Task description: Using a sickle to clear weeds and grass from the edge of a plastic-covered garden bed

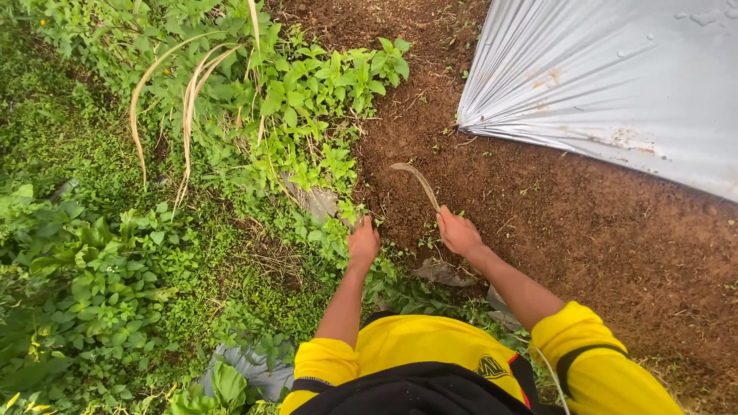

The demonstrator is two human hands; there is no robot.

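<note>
Right hand closed around handle of a curved sickle, blade arcing up-left over bare brown soil. Left hand just beside it, fingers curled down into low weeds at the soil edge; cannot tell if it grips any. Yellow sleeves nearest. Silver plastic sheet lies farther off, upper right.
</note>
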